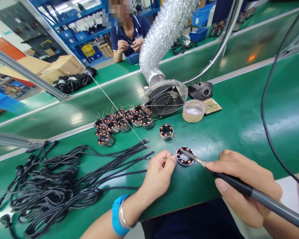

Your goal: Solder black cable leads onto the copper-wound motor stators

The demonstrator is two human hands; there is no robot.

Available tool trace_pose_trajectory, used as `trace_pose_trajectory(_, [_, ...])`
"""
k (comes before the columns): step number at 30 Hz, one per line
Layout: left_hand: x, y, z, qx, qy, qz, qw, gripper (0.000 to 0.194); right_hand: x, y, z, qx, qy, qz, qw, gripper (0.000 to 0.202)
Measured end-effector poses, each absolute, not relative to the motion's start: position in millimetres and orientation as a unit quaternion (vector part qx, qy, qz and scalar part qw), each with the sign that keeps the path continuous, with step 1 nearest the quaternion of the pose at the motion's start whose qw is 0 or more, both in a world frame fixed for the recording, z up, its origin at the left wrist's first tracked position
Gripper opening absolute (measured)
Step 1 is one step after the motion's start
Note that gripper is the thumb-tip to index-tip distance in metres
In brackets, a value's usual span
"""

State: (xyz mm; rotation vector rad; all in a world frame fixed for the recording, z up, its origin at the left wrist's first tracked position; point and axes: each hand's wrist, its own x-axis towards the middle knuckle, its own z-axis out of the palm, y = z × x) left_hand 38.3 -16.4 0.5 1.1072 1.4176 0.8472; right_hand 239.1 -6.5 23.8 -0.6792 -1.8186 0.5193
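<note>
My right hand (244,186) grips a soldering iron (235,184) with a dark handle. Its metal tip rests over a ring-shaped motor stator (185,162) with copper windings, lying on the green bench. At that stator's left edge, my left hand (160,172) is closed in a pinch on a black cable (124,188), which runs in from the left behind the wrist; the fingers mostly hide its end. Just beyond stands another stator (166,132) with thin wires sticking out. Several more stators (123,124) are grouped farther back to the left.
Bundled black power cables (62,179) cover the bench's left side. A fan-fronted extractor (165,99) with a silver duct (151,49) stands behind the stators. Beside it are a round tub (193,111), a sponge tray (212,106) and a black holder (200,90). A co-worker (131,36) sits opposite.
</note>
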Motion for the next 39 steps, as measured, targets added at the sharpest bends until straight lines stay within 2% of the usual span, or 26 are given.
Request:
trace_pose_trajectory(4, [38,-16,0,0.463,0.594,0.359,0.550,0.033,251,27,12,-0.340,-0.768,0.068,0.538,0.032])
trace_pose_trajectory(7, [38,-16,-1,0.458,0.593,0.363,0.555,0.033,263,62,-5,-0.406,-0.766,-0.023,0.498,0.031])
trace_pose_trajectory(11, [38,-16,-3,0.443,0.587,0.370,0.568,0.033,269,83,-20,-0.436,-0.800,0.020,0.412,0.029])
trace_pose_trajectory(15, [35,-14,0,0.423,0.566,0.370,0.603,0.033,253,63,-10,-0.365,-0.810,0.095,0.450,0.023])
trace_pose_trajectory(18, [27,-11,4,0.411,0.558,0.379,0.613,0.035,231,48,-1,-0.258,-0.848,0.171,0.429,0.021])
trace_pose_trajectory(24, [9,-5,6,0.443,0.596,0.366,0.561,0.025,201,53,-1,-0.168,-0.860,0.218,0.429,0.027])
trace_pose_trajectory(35, [18,-6,5,0.498,0.618,0.355,0.493,0.031,201,61,-13,-0.154,-0.842,0.242,0.456,0.033])
trace_pose_trajectory(39, [20,-2,6,0.499,0.620,0.364,0.484,0.029,198,63,-8,-0.185,-0.832,0.309,0.422,0.032])
